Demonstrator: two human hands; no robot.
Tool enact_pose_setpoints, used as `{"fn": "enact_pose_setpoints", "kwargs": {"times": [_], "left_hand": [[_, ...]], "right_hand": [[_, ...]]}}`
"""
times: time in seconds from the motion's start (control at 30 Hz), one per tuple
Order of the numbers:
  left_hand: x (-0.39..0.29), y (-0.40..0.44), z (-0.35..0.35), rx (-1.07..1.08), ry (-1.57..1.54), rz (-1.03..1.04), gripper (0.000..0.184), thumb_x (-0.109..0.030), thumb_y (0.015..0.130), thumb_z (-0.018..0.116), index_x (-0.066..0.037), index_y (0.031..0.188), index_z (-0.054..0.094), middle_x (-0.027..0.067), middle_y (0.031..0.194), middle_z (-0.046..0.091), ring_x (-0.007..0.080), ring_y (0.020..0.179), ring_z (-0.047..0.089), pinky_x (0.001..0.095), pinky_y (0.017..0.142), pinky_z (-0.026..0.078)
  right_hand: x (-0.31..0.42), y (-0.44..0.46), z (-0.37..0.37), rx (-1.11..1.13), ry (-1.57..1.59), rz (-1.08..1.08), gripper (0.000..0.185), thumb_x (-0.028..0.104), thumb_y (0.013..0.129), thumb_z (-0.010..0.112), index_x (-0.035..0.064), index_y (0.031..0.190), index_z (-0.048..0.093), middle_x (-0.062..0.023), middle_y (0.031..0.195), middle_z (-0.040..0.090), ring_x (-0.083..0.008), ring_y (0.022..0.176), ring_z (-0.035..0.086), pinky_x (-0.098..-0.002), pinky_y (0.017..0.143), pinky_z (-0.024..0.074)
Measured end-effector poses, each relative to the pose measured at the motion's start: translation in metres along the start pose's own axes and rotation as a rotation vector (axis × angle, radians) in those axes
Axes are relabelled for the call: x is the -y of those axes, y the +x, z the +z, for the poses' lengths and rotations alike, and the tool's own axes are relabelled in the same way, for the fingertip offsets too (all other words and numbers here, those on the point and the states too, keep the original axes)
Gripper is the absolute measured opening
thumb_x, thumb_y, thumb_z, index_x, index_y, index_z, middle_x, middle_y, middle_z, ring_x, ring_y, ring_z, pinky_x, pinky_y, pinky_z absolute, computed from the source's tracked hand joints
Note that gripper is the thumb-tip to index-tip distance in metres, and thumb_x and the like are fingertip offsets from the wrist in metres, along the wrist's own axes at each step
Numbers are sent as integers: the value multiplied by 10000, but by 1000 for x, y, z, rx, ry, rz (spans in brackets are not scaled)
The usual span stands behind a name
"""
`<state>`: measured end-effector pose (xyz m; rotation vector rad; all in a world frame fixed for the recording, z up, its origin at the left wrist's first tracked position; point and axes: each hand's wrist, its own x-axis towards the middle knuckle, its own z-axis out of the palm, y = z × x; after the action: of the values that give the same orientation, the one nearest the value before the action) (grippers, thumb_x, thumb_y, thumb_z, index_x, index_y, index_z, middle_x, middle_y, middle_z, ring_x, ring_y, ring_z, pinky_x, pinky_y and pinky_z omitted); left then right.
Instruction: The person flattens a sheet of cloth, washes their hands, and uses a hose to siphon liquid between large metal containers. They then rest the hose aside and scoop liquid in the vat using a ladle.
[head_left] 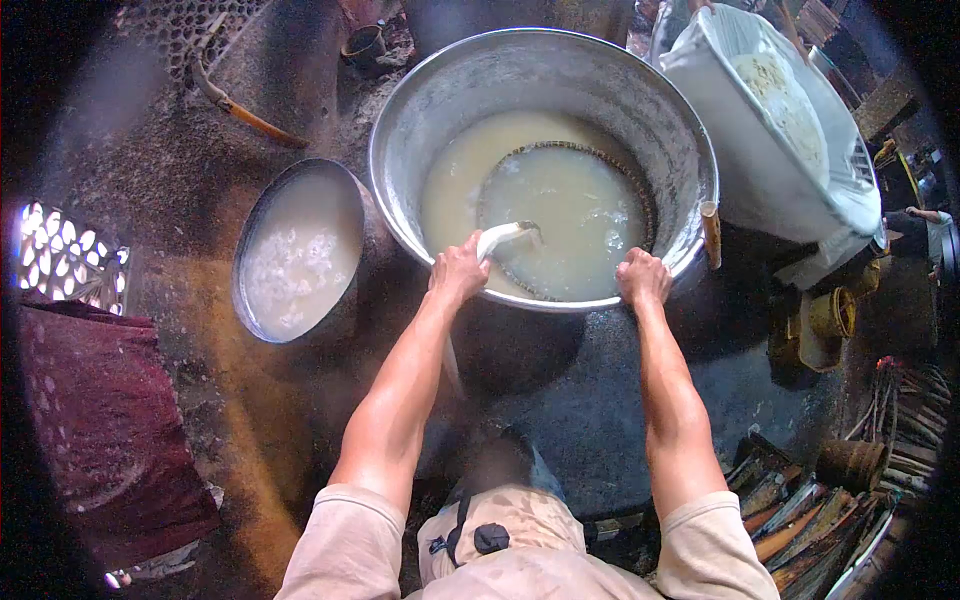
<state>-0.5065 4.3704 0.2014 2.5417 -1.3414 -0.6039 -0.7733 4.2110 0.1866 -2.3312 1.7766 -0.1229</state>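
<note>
A large metal pot [540,75] holds cloudy, pale liquid. Inside it sits a round sieve [620,160] with a dark, woven-looking rim, partly under the liquid. At the pot's near left edge, my left hand [459,268] is closed around a white hose [505,236]. The hose bends over the rim, its end pointing into the pot. My right hand [643,277] is a fist at the near right edge, over the sieve's rim. Its fingertips are hidden, but it appears to grip that rim.
Left of the pot stands a smaller metal container [245,250] of cloudy, frothy liquid. A white cloth-lined tub [850,190] is at the right, near a yellowish bucket [833,313]. Split firewood [800,530] lies lower right, a dark red cloth [105,430] at left. Another person's arm [930,214] shows far right.
</note>
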Motion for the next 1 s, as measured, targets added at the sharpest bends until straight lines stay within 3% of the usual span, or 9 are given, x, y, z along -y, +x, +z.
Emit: {"fn": "enact_pose_setpoints", "kwargs": {"times": [0.07, 0.13, 0.63, 0.67, 0.73, 1.0], "left_hand": [[3, 1, 4, -5, -3, -1, 604, -274, 827, 627, -164, 1385, 421, 279, 1049, 636, 453, 983, 619, 513, 873, 504], [5, 2, 8, -93, 29, 52, 513, -266, 834, 594, -160, 1320, 466, 254, 940, 664, 430, 886, 644, 505, 829, 521], [5, 1, 8, -98, 20, 37, 498, -261, 832, 594, -184, 1309, 474, 245, 921, 666, 442, 888, 638, 522, 819, 517], [4, 1, 5, -99, 18, 37, 498, -261, 832, 594, -184, 1309, 474, 245, 921, 666, 442, 888, 638, 522, 819, 517], [-2, -1, -4, 25, -11, -12, 606, -293, 837, 621, -163, 1393, 416, 272, 1070, 635, 437, 1012, 616, 500, 894, 501], [-2, 0, -3, 17, -3, -9, 591, -293, 839, 619, -162, 1381, 423, 272, 1050, 641, 440, 983, 626, 502, 869, 512]], "right_hand": [[-1, -1, 0, -5, 17, -12, 232, 215, 762, 536, 110, 870, 712, -174, 884, 699, -336, 867, 677, -438, 831, 497], [-1, 0, 1, -13, 18, -11, 232, 214, 761, 536, 112, 871, 714, -170, 886, 700, -334, 867, 678, -437, 832, 497], [3, -2, -4, 16, 3, 20, 242, 201, 755, 533, 124, 890, 719, -165, 883, 700, -325, 867, 679, -431, 835, 494], [3, -3, -4, 7, 4, 15, 243, 199, 756, 532, 120, 892, 717, -165, 881, 699, -326, 868, 678, -432, 835, 493], [2, -2, -2, 5, 7, 22, 242, 197, 753, 534, 117, 890, 717, -168, 880, 698, -326, 867, 677, -433, 834, 492], [3, -3, -2, -36, 54, 27, 222, 181, 736, 552, 105, 872, 710, -181, 860, 695, -327, 844, 677, -435, 831, 489]]}}
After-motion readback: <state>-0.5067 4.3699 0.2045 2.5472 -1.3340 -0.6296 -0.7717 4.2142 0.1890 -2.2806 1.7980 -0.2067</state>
